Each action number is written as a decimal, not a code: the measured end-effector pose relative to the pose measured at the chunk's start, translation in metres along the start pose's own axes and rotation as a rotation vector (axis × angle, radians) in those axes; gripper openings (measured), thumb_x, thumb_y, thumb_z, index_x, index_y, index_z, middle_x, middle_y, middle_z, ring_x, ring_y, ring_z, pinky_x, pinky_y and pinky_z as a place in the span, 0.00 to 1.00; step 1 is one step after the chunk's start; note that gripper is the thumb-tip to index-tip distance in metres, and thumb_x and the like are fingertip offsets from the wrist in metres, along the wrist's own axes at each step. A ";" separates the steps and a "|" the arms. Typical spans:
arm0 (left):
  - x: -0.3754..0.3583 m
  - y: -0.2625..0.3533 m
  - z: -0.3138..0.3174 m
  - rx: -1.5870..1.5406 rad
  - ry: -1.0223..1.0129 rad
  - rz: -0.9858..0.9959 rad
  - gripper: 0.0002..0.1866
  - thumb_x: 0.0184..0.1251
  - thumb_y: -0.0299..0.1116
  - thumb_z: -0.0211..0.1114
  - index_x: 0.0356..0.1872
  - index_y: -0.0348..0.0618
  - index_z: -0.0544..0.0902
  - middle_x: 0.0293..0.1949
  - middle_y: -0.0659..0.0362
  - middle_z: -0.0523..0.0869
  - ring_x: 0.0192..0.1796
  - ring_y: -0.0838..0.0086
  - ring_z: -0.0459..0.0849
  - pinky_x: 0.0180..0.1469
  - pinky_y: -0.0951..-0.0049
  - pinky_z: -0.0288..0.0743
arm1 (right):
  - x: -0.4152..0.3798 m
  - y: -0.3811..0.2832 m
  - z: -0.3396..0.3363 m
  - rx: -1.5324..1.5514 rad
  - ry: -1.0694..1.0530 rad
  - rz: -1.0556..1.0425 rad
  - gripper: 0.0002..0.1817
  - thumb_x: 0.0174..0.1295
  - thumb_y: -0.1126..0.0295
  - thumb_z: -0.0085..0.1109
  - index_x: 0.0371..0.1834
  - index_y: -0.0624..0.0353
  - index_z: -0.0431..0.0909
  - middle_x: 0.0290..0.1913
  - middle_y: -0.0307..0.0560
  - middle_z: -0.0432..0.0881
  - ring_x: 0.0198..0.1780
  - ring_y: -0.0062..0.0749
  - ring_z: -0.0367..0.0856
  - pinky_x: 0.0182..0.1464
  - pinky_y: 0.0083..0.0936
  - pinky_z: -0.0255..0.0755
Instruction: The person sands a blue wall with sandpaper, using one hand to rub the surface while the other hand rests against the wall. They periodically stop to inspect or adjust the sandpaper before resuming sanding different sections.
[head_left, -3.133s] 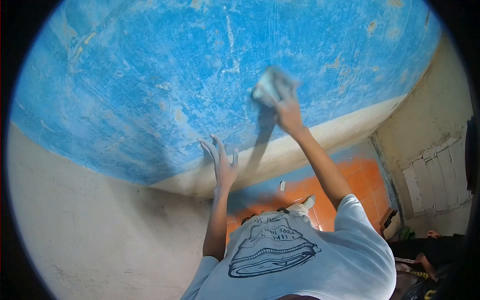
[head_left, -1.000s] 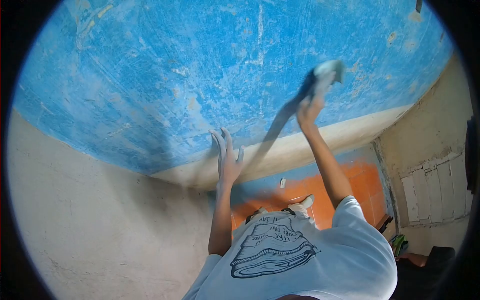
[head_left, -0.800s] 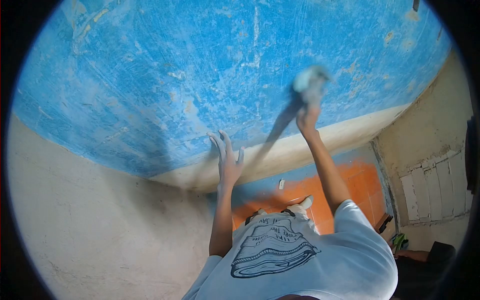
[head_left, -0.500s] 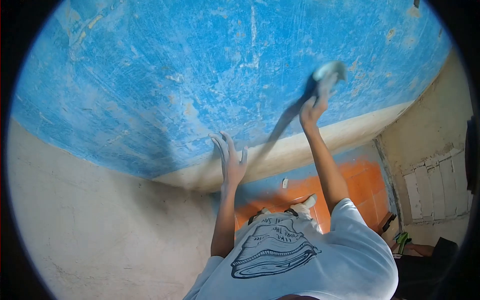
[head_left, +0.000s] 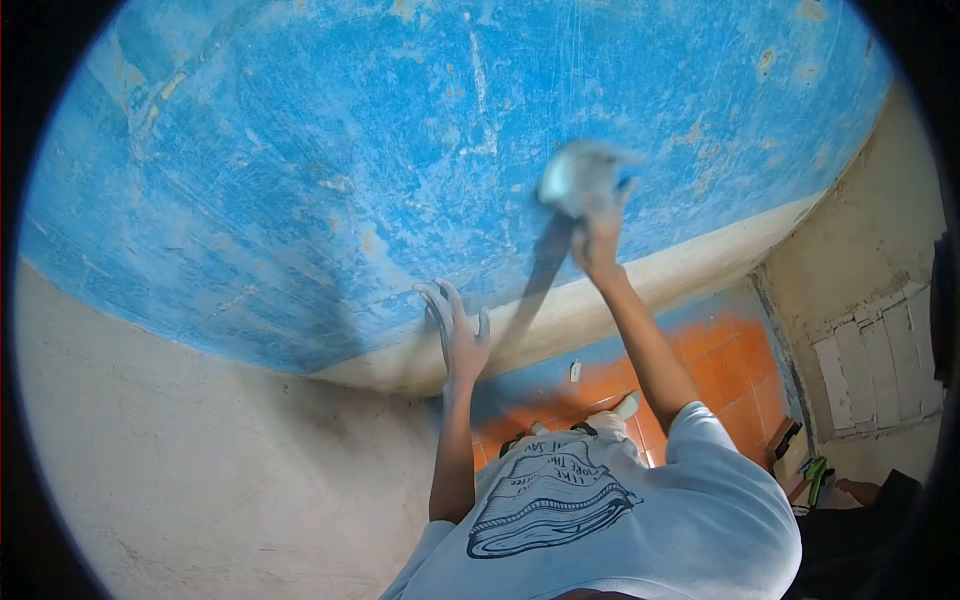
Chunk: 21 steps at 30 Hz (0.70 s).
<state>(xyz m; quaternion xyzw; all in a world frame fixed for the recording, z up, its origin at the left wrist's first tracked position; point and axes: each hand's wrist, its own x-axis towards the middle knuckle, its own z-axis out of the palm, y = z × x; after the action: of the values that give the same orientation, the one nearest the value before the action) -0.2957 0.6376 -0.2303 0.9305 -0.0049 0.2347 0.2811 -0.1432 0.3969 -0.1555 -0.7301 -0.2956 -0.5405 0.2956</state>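
Observation:
A blue wall [head_left: 400,150] with scuffed, whitish patches fills the upper view. My right hand [head_left: 600,225] grips a pale, rounded pad [head_left: 577,177] against it; both are blurred, so the pad's exact shape cannot be made out. The pad's shadow falls down and left across the wall. My left hand [head_left: 462,335], dusted whitish on the fingers, is raised near the wall's lower edge with its fingers apart and nothing in it.
Below the wall runs a cream band [head_left: 700,242], then an orange tiled floor [head_left: 725,370] with a small white object [head_left: 575,372]. A plain wall [head_left: 180,450] stands left. At lower right is another person's hand [head_left: 858,490] near a green object [head_left: 818,478].
My right hand and the pad have moved left and slightly down across the blue wall. My left hand has barely moved. The view has shifted slightly.

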 end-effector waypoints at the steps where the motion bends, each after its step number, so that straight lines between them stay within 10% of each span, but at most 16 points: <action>1: 0.000 0.000 0.000 -0.028 -0.006 -0.009 0.52 0.76 0.40 0.65 0.83 0.38 0.34 0.80 0.28 0.23 0.82 0.29 0.29 0.82 0.42 0.42 | -0.012 0.007 0.008 0.034 0.101 0.138 0.32 0.57 0.82 0.52 0.70 0.56 0.77 0.74 0.69 0.71 0.81 0.67 0.58 0.77 0.79 0.29; 3: 0.001 0.005 -0.004 -0.084 -0.015 -0.031 0.53 0.76 0.42 0.66 0.83 0.38 0.34 0.80 0.28 0.22 0.82 0.29 0.29 0.82 0.42 0.42 | 0.017 -0.018 0.005 0.103 0.300 0.412 0.31 0.61 0.82 0.53 0.71 0.55 0.77 0.72 0.65 0.74 0.80 0.65 0.61 0.79 0.74 0.29; 7: 0.002 0.015 -0.008 -0.113 -0.016 -0.023 0.55 0.75 0.49 0.66 0.83 0.36 0.34 0.79 0.27 0.23 0.82 0.29 0.29 0.81 0.40 0.40 | -0.007 -0.005 -0.007 0.037 -0.297 -0.016 0.31 0.59 0.83 0.53 0.68 0.52 0.78 0.73 0.68 0.72 0.80 0.68 0.58 0.78 0.75 0.31; 11: 0.003 0.015 -0.010 -0.083 -0.031 -0.046 0.56 0.76 0.54 0.63 0.82 0.33 0.34 0.78 0.23 0.26 0.82 0.29 0.28 0.81 0.38 0.38 | 0.015 -0.008 0.008 -0.035 0.330 0.399 0.29 0.61 0.80 0.55 0.67 0.46 0.81 0.71 0.54 0.78 0.79 0.55 0.66 0.79 0.75 0.26; 15: 0.001 0.016 -0.003 -0.141 -0.014 -0.062 0.55 0.76 0.53 0.63 0.82 0.33 0.34 0.79 0.24 0.26 0.82 0.29 0.28 0.81 0.38 0.37 | -0.019 0.000 0.003 0.040 -0.356 -0.193 0.28 0.62 0.80 0.52 0.67 0.53 0.80 0.72 0.61 0.76 0.80 0.57 0.64 0.77 0.78 0.29; 18: 0.001 0.013 -0.003 -0.147 -0.010 -0.056 0.54 0.77 0.52 0.62 0.83 0.33 0.34 0.79 0.24 0.27 0.82 0.28 0.28 0.81 0.39 0.37 | 0.003 0.005 0.022 0.056 0.217 0.236 0.25 0.64 0.77 0.55 0.66 0.50 0.81 0.65 0.53 0.83 0.73 0.51 0.74 0.77 0.79 0.36; 21: 0.000 0.012 -0.002 -0.115 0.005 -0.038 0.52 0.78 0.51 0.61 0.83 0.33 0.35 0.80 0.25 0.28 0.82 0.28 0.29 0.81 0.39 0.37 | 0.009 -0.013 0.010 -0.015 -0.001 0.021 0.20 0.66 0.77 0.54 0.61 0.54 0.83 0.61 0.52 0.85 0.70 0.52 0.77 0.78 0.77 0.36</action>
<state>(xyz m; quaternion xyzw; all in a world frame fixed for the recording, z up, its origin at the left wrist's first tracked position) -0.2979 0.6284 -0.2225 0.9122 0.0001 0.2311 0.3385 -0.1444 0.4139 -0.1475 -0.7357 -0.2841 -0.5391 0.2957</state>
